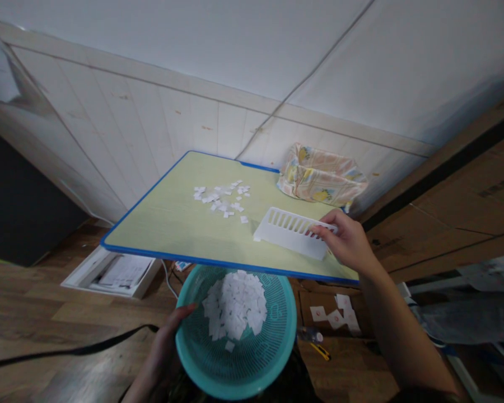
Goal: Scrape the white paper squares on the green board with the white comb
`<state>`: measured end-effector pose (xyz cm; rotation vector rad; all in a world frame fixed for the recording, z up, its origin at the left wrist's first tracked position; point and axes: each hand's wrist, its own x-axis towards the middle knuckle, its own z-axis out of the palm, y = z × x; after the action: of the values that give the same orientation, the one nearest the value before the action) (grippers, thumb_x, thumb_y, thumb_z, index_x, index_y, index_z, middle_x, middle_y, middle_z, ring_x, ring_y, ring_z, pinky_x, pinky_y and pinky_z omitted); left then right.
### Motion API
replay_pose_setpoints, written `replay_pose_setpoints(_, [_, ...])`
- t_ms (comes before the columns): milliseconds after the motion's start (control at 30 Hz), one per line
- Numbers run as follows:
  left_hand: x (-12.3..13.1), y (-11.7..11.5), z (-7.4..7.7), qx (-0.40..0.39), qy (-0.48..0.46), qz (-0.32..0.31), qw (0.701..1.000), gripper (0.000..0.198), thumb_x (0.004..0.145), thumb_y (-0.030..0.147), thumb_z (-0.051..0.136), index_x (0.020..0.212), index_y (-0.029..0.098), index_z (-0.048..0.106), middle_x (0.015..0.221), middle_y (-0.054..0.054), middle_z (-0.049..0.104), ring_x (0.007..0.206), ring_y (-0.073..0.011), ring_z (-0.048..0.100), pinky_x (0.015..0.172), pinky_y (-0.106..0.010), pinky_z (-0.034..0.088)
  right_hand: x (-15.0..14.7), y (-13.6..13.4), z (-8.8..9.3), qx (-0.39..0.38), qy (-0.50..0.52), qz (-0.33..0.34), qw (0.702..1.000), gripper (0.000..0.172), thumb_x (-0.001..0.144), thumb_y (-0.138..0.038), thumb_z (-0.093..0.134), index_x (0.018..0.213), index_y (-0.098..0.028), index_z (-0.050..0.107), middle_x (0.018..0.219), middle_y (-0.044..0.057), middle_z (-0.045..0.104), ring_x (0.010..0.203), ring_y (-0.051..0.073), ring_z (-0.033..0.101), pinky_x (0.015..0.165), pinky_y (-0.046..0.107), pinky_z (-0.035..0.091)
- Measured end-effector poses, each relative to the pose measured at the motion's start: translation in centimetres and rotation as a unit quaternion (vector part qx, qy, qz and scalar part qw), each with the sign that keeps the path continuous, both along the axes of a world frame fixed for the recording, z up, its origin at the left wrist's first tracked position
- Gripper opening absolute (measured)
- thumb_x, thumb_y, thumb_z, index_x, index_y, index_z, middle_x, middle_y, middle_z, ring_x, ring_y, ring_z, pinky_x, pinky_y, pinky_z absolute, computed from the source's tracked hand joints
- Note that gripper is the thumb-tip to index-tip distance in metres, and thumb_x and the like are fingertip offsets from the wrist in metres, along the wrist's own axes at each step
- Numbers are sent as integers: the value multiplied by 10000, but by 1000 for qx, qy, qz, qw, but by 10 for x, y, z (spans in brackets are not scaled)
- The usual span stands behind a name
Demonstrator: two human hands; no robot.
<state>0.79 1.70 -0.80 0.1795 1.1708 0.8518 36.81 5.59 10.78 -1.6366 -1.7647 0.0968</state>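
A teal plastic basket (283,341) holds a heap of small white paper pieces (237,305), just below the table's front edge. My left hand (168,338) grips its left rim, the thumb over the edge and the other fingers hidden. On the right of the table, my right hand (346,238) is closed on the right end of a white slotted plastic piece (292,234), which stands on its long side. Farther left, more small white paper pieces (222,198) lie scattered on the yellow-green tabletop (159,218).
A patterned fabric-covered basket (321,176) stands at the table's back right, near the wall. Cardboard boxes (457,207) are stacked at the right. On the floor are a white box (96,277) with papers, a yellow cutter (320,351) and a bottle (309,334).
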Motion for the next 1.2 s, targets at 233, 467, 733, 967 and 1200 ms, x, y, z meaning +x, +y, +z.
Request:
replay_pose_setpoints(233, [6, 1, 15, 37, -26, -36, 998, 148, 794, 145, 621, 871, 98, 739, 712, -81, 799, 659, -269, 750, 661, -376, 611, -3, -37, -7, 30, -9, -26, 999, 160, 839, -398, 661, 820, -244, 622, 726, 9, 695, 598, 162, 618, 509, 262, 438])
replay_pose_setpoints(467, [8, 3, 9, 54, -53, -28, 997, 167, 809, 176, 614, 832, 94, 758, 731, -100, 803, 655, -260, 746, 681, -361, 606, -14, -61, -8, 36, -30, 41, 998, 90, 839, -350, 673, 807, -272, 641, 656, -13, 671, 509, 143, 585, 466, 258, 426])
replay_pose_setpoints(733, [9, 5, 7, 73, -63, -25, 995, 178, 822, 176, 606, 847, 99, 764, 769, -94, 809, 666, -244, 746, 696, -344, 604, -19, -55, -8, 36, 5, 21, 999, 149, 818, -393, 685, 766, -264, 633, 647, -3, 669, 526, 162, 590, 474, 277, 426])
replay_pose_setpoints(967, [11, 7, 21, 47, -46, -17, 998, 220, 846, 143, 552, 879, 80, 760, 751, -108, 806, 682, -256, 754, 700, -350, 606, -21, 16, -24, 79, 23, -51, 995, 234, 833, -474, 635, 801, -250, 579, 694, 8, 658, 605, 188, 591, 536, 299, 411])
replay_pose_setpoints(1200, [5, 5, 14, 33, -45, -17, 998, 240, 809, 157, 598, 981, 70, 739, 824, -120, 813, 815, -309, 757, 760, -391, 599, -12, 28, -18, 67, -34, -25, 997, 235, 835, -466, 626, 810, -236, 581, 698, 1, 665, 600, 180, 597, 540, 281, 400])
